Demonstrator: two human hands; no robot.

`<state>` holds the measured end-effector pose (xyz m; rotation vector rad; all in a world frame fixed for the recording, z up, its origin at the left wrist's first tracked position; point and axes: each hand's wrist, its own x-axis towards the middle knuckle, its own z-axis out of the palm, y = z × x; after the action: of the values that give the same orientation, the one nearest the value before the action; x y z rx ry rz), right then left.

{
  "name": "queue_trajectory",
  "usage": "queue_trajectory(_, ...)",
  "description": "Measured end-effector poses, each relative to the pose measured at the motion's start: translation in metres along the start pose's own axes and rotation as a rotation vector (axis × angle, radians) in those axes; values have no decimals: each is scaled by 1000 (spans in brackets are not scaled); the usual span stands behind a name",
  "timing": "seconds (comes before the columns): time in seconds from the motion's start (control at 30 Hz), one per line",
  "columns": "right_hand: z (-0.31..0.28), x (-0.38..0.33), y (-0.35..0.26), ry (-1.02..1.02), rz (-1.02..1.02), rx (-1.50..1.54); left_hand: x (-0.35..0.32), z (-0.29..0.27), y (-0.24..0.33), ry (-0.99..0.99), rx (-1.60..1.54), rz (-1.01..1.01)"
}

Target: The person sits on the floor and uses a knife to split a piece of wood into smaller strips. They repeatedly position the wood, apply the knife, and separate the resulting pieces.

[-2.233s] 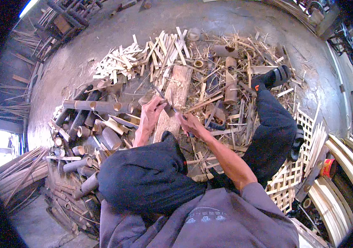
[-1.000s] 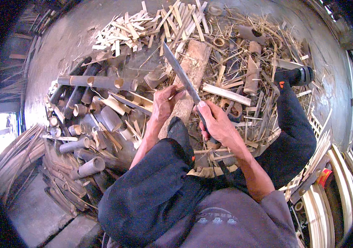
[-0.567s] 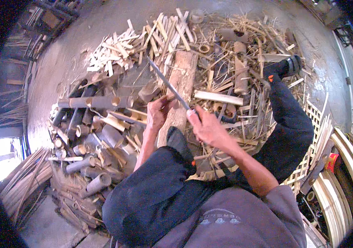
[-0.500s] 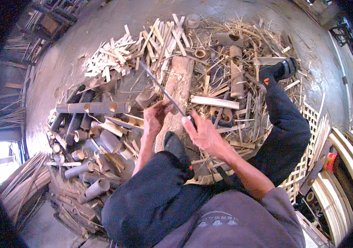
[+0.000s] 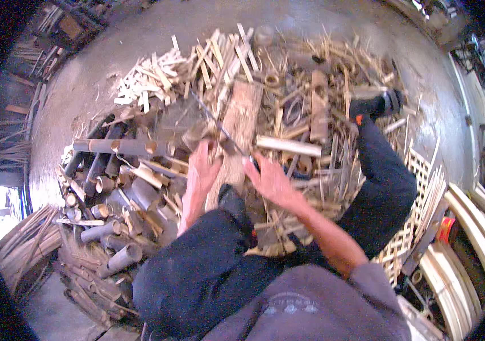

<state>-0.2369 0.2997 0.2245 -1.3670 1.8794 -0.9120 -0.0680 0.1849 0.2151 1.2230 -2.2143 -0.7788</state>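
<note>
Gripping the handle end of a long, thin blade (image 5: 215, 121), the right hand (image 5: 271, 181) sits just right of picture centre in the head view, its fingers curled shut around the grip; motion blur softens the knuckles, so the exact hold is hard to read. That blade runs from the hand toward 11 o'clock, slanting over a pale wooden block (image 5: 236, 133) that lies lengthwise ahead of the knees. At the block's left edge, the left hand (image 5: 204, 166) rests with fingers partly bent, seemingly pinching a small bamboo piece against the wood, though I cannot tell for sure. Cut bamboo tubes (image 5: 118, 146) lie heaped toward 9 o'clock, split pale slats (image 5: 197, 62) fan out toward 12 o'clock, and a woven lattice panel (image 5: 410, 227) leans at 3 o'clock beside the dark-trousered right leg (image 5: 387, 187).
</note>
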Motion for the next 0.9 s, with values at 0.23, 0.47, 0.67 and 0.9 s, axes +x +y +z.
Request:
queue_trajectory(0.23, -10, 22, 5, -151, -19, -21, 33, -11, 30, 23, 24, 176)
queue_trajectory(0.47, 14, 27, 41, -16, -93, 74, 36, -18, 34, -24, -37, 94)
queue_trajectory(0.67, 34, 35, 86, -144, -10, -203, 36, -16, 28, -55, 22, 221)
queue_trajectory(0.9, 5, 22, 93, -168, -47, -450, 21, -36, 15, 4, 13, 105)
